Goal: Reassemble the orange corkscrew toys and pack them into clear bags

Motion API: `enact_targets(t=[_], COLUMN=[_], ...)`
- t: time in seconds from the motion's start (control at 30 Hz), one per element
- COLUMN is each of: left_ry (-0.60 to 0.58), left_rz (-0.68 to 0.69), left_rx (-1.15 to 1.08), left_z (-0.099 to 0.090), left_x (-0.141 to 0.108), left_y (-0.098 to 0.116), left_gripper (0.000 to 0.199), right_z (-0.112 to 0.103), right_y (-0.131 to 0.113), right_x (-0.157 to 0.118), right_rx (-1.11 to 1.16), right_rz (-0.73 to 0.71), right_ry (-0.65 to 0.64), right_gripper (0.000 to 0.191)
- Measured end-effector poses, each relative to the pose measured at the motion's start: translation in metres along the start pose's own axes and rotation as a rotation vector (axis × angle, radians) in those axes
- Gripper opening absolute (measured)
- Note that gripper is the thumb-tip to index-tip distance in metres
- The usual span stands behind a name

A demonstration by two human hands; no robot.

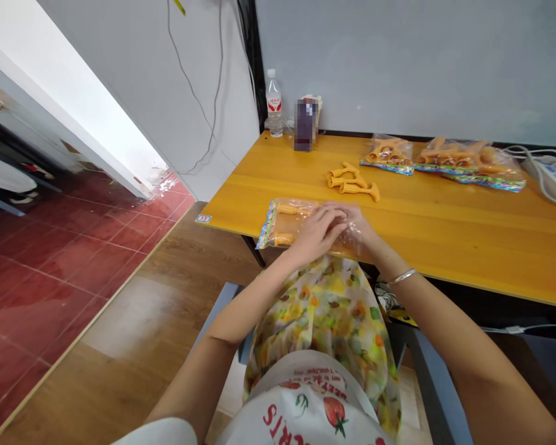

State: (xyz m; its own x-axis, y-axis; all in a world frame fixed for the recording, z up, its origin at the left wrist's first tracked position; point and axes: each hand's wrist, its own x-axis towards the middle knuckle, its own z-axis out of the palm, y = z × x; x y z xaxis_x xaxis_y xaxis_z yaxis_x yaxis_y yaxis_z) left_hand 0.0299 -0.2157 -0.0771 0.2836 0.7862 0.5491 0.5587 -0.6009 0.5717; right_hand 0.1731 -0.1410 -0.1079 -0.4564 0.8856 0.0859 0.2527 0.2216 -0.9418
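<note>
A clear plastic bag (271, 225) with a colourful printed band at its left end lies at the table's front edge. Orange T-shaped plastic pieces (285, 239) show inside it. My left hand (315, 232) rests over the bag's middle, fingers bent and gripping the film. Close against it, my right hand (354, 224) is closed on the bag's right end; its fingertips are partly hidden and slightly blurred. Just beyond the hands, several loose orange T-shaped pieces (359, 188) lie together on the wooden table (445, 228).
Filled bags of orange pieces (389, 153) (467, 157) lie along the back of the table. A water bottle (274, 105) and a dark blurred-out box (304, 123) stand at the back left. White cables (540, 176) run at the far right.
</note>
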Motion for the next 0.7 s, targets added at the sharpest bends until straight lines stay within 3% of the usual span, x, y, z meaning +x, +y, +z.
enact_targets(t=[0.13,0.23,0.33,0.5,0.7], left_ry=[-0.047,-0.201,-0.357,-0.451,-0.536], left_rz=[-0.15,-0.232,-0.248,-0.325,-0.376], left_rx=[0.266,0.44,0.542,0.582,0.576], left_z=[-0.023,-0.035,-0.035,-0.026,-0.032], left_x=[0.001,-0.001,-0.002,0.005,0.018], left_y=[-0.031,-0.05,-0.059,-0.057,-0.061], left_gripper=[0.044,0.057,0.067,0.073,0.075], right_z=[-0.032,-0.057,-0.077,-0.087,-0.088], right_y=[0.014,0.024,0.028,0.022,0.011], right_x=[0.011,0.021,0.031,0.036,0.018], right_rx=[-0.086,-0.289,-0.494,-0.725,-0.989], right_rz=[0.014,0.053,0.056,0.034,0.067], right_ry=[0.17,0.3,0.378,0.343,0.249], right_gripper=[0.043,0.042,0.048,0.053,0.042])
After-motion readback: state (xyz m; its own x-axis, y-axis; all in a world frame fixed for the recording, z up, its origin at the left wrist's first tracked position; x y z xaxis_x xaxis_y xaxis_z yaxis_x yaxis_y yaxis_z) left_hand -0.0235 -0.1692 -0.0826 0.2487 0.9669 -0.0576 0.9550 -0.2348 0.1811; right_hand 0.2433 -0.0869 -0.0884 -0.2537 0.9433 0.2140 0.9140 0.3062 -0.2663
